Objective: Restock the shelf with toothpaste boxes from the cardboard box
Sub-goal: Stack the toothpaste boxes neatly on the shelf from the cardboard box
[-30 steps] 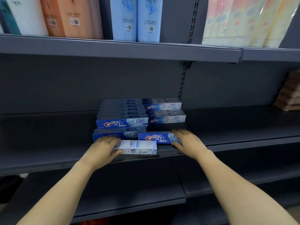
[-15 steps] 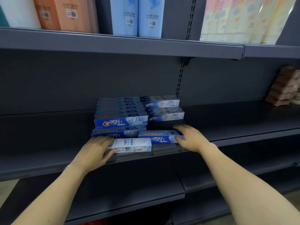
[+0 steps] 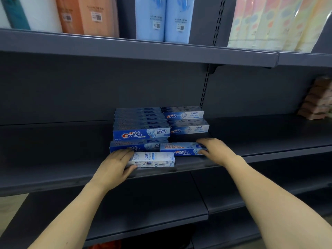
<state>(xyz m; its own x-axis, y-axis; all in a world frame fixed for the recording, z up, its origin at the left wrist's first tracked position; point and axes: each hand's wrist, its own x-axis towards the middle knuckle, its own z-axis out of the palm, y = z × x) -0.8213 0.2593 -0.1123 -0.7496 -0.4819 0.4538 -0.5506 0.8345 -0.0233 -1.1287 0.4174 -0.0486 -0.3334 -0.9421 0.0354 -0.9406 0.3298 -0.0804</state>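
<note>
Upper shelf (image 3: pixel 125 51), dark grey metal: white-and-teal pack at far left, orange packs (image 3: pixel 86 15), two pale blue packs (image 3: pixel 164 18), pastel-printed wrapped rolls (image 3: pixel 276 22) at right.

Middle shelf (image 3: pixel 53 169), dark grey metal, holds the stock:

- Left hand (image 3: pixel 115 168): fingers laid over the left end of the white toothpaste box (image 3: pixel 154 159), thumb against its front edge, gripping it. The box lies flat and lengthwise at the shelf's front lip.
- Blue Crest box, lower (image 3: pixel 138 146): directly behind the white box, flat on the shelf, front face partly hidden by the left hand's fingertips.
- Stack of blue Crest boxes (image 3: pixel 142 134): sits on top of and behind that lower box, several rows deep toward the back panel.
- Two light-blue Crest boxes (image 3: pixel 186 123): just right of the stack, one behind the other, the rear one higher.
- Blue Crest box, front right (image 3: pixel 181 150): flat on the shelf, its left end touching the lower blue box, tilted slightly from the shelf edge.
- Right hand (image 3: pixel 217 151): fingers curled over the right end of that front right box, holding it.
- Brown stacked packs (image 3: pixel 318 99): far right, well apart from the toothpaste.

Lower shelf (image 3: pixel 143 218): dark grey; a bit of orange-red shows beneath its front edge, too little to identify.
</note>
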